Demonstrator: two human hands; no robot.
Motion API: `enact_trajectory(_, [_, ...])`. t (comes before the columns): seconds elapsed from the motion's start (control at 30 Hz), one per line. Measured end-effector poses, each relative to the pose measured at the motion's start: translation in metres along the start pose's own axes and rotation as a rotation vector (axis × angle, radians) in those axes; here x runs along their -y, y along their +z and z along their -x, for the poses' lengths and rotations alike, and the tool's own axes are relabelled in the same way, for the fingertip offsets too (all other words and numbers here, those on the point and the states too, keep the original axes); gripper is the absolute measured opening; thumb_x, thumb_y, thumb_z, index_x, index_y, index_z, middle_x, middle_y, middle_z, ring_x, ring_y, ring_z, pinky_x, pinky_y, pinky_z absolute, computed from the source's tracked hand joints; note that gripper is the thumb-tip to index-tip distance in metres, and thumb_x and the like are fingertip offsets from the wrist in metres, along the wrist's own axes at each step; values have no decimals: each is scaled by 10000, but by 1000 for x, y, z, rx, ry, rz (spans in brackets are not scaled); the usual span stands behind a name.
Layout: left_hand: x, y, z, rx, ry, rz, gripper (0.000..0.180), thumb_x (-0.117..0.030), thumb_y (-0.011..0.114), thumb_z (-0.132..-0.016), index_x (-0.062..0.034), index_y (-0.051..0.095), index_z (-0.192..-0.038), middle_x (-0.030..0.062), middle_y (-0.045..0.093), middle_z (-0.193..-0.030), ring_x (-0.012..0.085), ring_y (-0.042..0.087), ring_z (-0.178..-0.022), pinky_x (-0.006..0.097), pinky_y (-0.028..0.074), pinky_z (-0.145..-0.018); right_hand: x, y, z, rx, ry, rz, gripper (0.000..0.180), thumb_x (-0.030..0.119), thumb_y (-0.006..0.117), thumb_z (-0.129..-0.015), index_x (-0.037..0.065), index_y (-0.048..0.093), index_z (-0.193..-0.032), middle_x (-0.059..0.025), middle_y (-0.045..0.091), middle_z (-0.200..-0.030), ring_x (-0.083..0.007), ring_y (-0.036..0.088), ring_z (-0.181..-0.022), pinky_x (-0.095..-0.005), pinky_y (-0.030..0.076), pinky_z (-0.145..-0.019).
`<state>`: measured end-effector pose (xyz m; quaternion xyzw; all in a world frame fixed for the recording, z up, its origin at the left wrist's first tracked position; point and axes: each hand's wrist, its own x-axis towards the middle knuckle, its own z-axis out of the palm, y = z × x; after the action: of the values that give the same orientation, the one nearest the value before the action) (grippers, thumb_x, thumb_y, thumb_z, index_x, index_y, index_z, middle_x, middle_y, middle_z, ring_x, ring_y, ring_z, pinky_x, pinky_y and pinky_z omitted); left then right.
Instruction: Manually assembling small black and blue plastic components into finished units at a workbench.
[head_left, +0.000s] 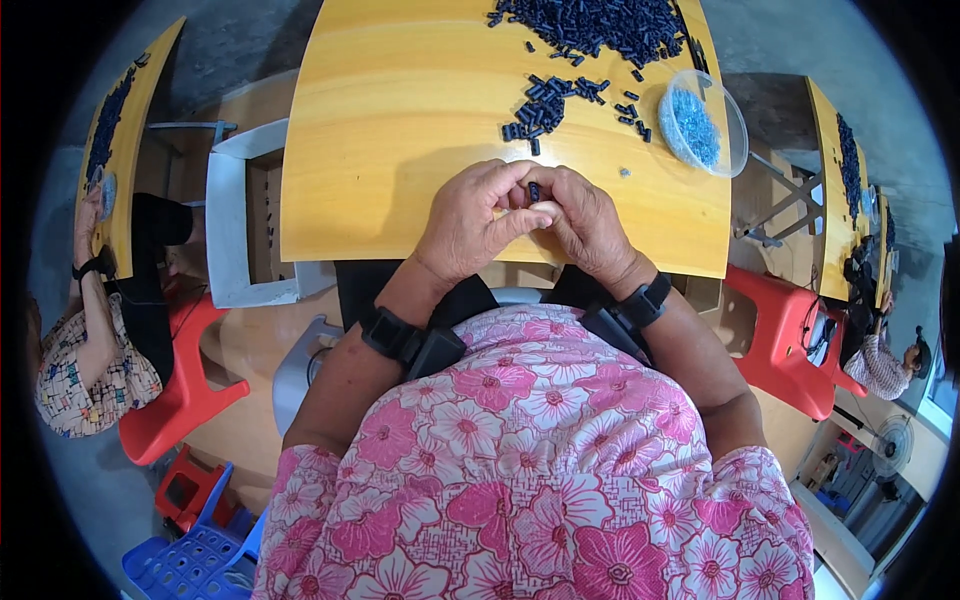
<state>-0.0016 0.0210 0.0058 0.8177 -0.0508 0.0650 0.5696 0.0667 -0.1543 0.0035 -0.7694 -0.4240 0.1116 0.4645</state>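
Observation:
Just above the table's near edge, my left hand (472,217) and my right hand (590,220) meet, fingers pinched together. Between their fingertips sits a small black ribbed cylindrical piece (534,190), upright, its lower end hidden by my thumb. Both hands appear to grip it; any smaller part in the fingers is too small to make out. Beyond my fingertips lies a loose group of similar black pieces (541,108). To the right stands a clear round plastic tub (735,130) with small clear-blue pieces (690,128) inside.
A large heap of black pieces (610,28) covers the far part of the yellow wooden table (385,130). An open white box (228,225) stands at the table's left. Red plastic stools (785,340) flank me. Another person (100,350) works at a table on the left.

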Motion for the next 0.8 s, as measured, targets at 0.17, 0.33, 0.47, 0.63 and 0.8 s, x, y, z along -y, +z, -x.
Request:
enact_trajectory(0.17, [9,4,4,-55,-16,41,264,-145,701,-869,-1,656,-1086,56,565,-771,134,548,-690,255,464,-644,-4,6,1,12,-100,-42,263,209,610,-943,69,563,-1160,-146,590,-903,-335,593,-805,-376,481,-722])
enact_trajectory(0.33, [8,7,0,-102,-13,92,142,-86,625,-916,9,672,-1012,93,631,-803,153,621,-762,270,491,-689,2,7,3,-54,57,-49,162,140,618,-929,60,606,-1069,-127,595,-853,-293,590,-747,-345,479,-680])
enact_trajectory(0.47, [10,12,-4,-136,3,-24,193,-123,570,-923,-35,658,-1070,136,649,-865,273,642,-808,349,510,-719,0,9,-3,-77,243,-220,81,95,611,-932,38,628,-988,-73,591,-795,-160,573,-637,-287,469,-606])
enact_trajectory(0.63, [14,18,-5,-197,58,-276,283,-142,524,-922,-95,610,-1188,146,640,-915,353,622,-867,406,512,-739,-5,13,-7,-118,324,-420,82,18,594,-922,21,626,-997,-41,587,-788,-74,533,-568,-237,457,-553])
enact_trajectory(0.8, [14,13,-4,-274,6,-92,330,-73,471,-971,-101,597,-1275,70,594,-882,158,572,-753,275,490,-707,-14,12,2,-125,199,-255,110,30,675,-852,25,659,-961,-52,611,-819,-102,577,-670,-259,480,-621])
